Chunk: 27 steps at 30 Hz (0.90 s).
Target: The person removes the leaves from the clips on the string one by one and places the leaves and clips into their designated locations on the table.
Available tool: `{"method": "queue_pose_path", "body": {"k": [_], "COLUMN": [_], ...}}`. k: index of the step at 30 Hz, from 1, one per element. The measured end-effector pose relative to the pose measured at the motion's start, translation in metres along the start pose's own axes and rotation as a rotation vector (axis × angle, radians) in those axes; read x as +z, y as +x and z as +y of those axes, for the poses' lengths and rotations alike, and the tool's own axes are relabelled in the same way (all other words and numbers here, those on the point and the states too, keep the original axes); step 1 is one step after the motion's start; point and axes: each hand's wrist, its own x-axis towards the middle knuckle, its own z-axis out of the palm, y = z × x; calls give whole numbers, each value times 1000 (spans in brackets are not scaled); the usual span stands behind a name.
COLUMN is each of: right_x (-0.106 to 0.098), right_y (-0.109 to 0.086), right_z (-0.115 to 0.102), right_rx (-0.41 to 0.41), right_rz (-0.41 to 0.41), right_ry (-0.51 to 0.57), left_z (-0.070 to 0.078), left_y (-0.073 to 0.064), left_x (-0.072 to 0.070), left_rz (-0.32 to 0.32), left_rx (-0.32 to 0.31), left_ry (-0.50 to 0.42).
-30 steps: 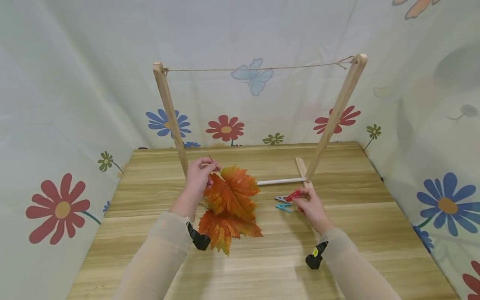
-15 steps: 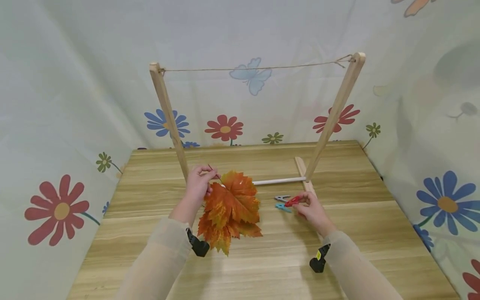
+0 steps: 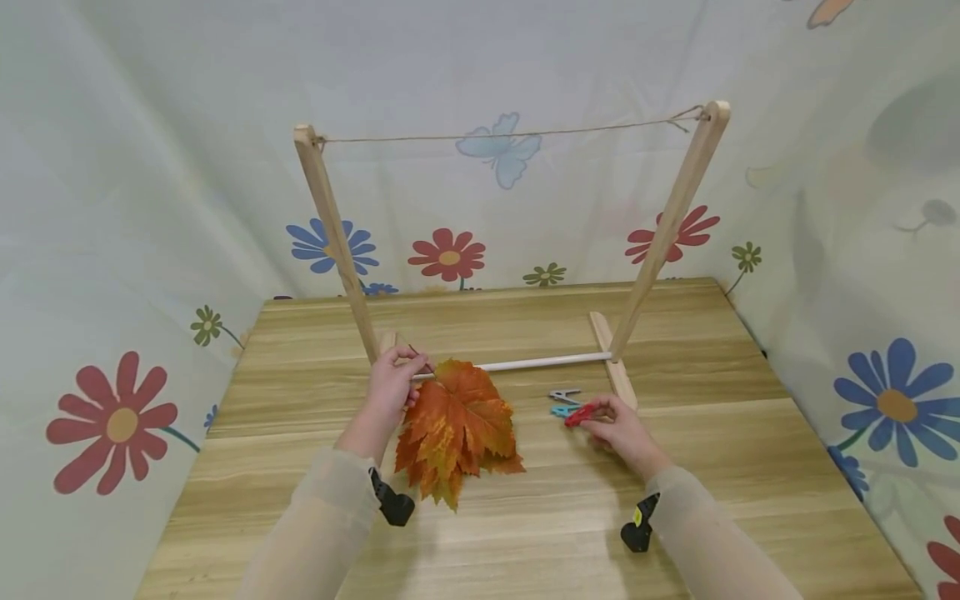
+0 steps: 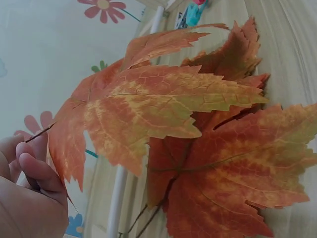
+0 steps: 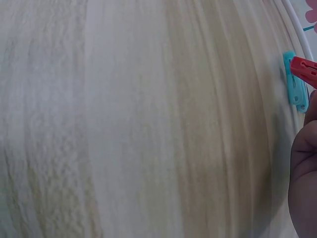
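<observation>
My left hand (image 3: 392, 383) pinches the thin stem of an orange artificial maple leaf (image 3: 461, 412), whose blade hangs down to the right. In the left wrist view the held leaf (image 4: 143, 104) is raised over another maple leaf (image 4: 223, 178) with dark stems beneath it. My right hand (image 3: 624, 433) pinches a red clothespin (image 3: 579, 415) between thumb and fingers. Right by its tip, a turquoise clothespin (image 3: 564, 411) lies on the table, with a grey clothespin (image 3: 562, 395) just behind. In the right wrist view the red clothespin (image 5: 304, 69) overlaps the turquoise one.
A wooden frame stands behind the hands, with a left post (image 3: 337, 242), a right post (image 3: 671, 229) and a string (image 3: 495, 136) tied between their tops. A white rod (image 3: 547, 362) joins the posts low down. Flowered cloth (image 3: 570, 208) surrounds the wooden table (image 3: 510, 550).
My left hand has lowered the maple leaf, so it now overlaps the lower leaves more. The red clothespin has come slightly down and nearer with my right hand, away from the grey one.
</observation>
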Motion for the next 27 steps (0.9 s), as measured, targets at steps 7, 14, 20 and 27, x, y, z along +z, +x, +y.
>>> {"method": "queue_pose_path", "body": {"k": [7, 14, 20, 27], "right_x": [-3, -4, -8, -8], "right_y": [-5, -6, 0, 2], "right_z": [4, 5, 16, 18], "right_rx": [24, -30, -57, -105], "right_rz": [-22, -81, -96, -112], "right_ry": [-67, -87, -143, -222], "left_z": [-11, -17, -28, -35], "left_y": [4, 3, 6, 9], "left_x": [-3, -8, -9, -12], "left_rz": [50, 57, 98, 122], "left_rx": [-18, -40, -47, -54], "left_ry": [-26, -10, 22, 61]}}
